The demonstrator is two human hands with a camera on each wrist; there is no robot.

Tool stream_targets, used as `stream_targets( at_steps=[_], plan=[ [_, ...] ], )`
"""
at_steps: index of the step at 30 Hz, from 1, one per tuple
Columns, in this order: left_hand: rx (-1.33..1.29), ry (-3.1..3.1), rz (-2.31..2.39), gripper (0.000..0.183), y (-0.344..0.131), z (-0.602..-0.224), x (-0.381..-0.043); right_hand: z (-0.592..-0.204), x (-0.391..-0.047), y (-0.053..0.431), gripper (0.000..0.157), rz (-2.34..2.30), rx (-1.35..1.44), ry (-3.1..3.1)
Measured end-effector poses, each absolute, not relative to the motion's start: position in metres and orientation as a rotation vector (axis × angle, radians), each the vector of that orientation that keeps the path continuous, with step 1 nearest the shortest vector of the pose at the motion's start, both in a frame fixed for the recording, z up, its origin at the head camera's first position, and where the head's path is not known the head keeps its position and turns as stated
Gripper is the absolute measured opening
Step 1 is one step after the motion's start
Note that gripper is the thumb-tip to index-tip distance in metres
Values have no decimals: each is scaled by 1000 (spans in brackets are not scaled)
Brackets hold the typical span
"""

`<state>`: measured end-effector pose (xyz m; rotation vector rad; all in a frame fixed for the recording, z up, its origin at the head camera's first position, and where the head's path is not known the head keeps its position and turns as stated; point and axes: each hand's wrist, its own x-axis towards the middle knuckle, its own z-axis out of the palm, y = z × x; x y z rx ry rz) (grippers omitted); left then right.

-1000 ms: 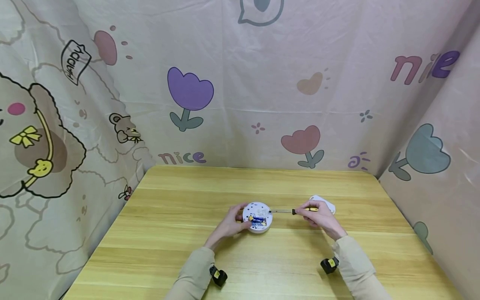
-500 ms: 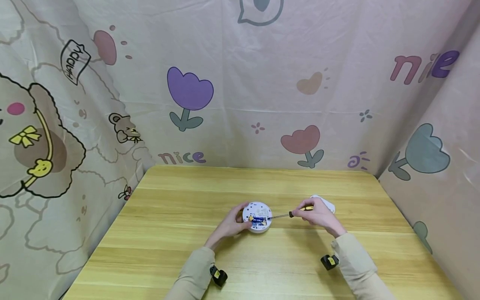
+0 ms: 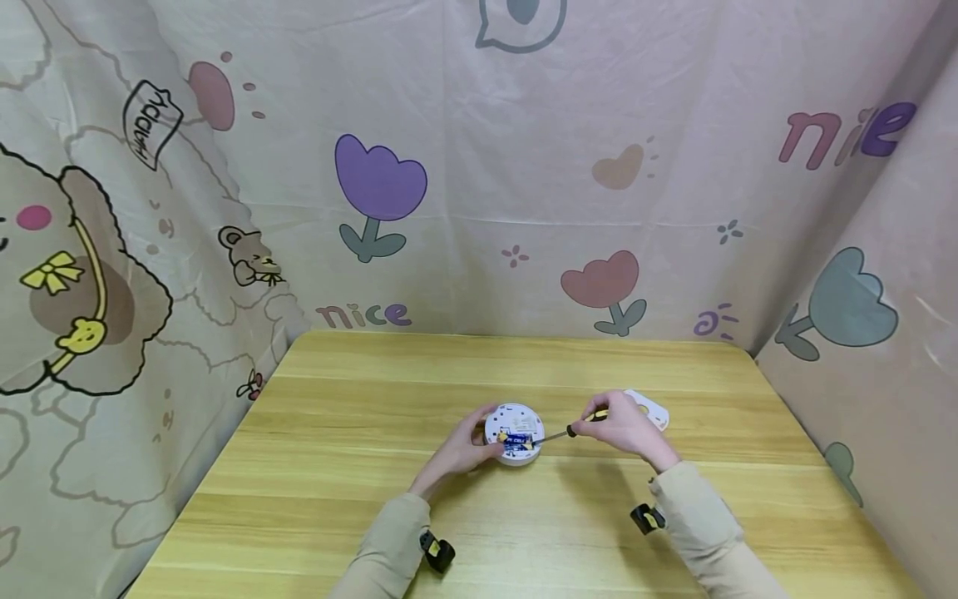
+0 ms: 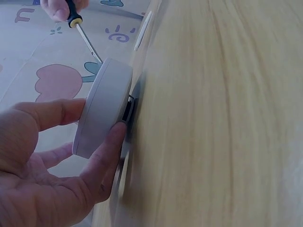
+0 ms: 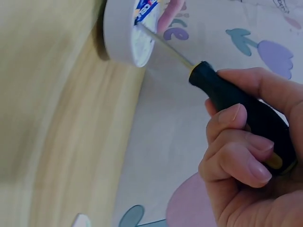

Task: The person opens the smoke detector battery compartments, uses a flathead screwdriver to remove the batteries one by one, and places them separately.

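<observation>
"Two hands on my feeds. What's the left one for?"

"The left hand (image 3: 460,449) is at the left of the white round device (image 3: 524,421), thumb bent over its face, fingers underneath. I'd say that grip steadies and tilts the device, leaving the right of its face free for the tool."

"And rightward?"

"I see a blue battery (image 3: 516,441) in the device's nearer half. The screwdriver (image 5: 236,97) slants in from the device's right, tip at the battery's right end; I can't swear to contact. The right hand (image 3: 624,426), right of the device, has its fingers wrapped round the handle, one digit along it, probably for aim. Beyond, a white flat piece (image 3: 655,413) lies right of the device, presumably parked out of the way."

"What's changed?"

"A second ago I had the tip at the device's right rim; now it's nearer me and farther in. The right hand has come closer to the device, uncovering more of the flat piece. The left hand looks unmoved."
</observation>
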<state>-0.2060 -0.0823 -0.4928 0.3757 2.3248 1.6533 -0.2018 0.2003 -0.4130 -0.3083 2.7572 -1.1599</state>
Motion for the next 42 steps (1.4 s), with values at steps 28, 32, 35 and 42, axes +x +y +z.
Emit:
stream_targets(
  at_steps=[28, 32, 35, 42],
  plan=[
    [294, 2352, 1650, 77, -77, -491, -208, -390, -203, 177, 16, -922, -383, 2883],
    [303, 2333, 1672, 77, -79, -491, -207, -396, -206, 186, 16, -1088, -361, 2779],
    [310, 2322, 1684, 77, -80, -491, -206, -403, -209, 194, 14, -1214, -314, 2675],
    [326, 2298, 1703, 76, -80, -492, -206, -424, -217, 215, 17, -1441, -236, 2399]
  ],
)
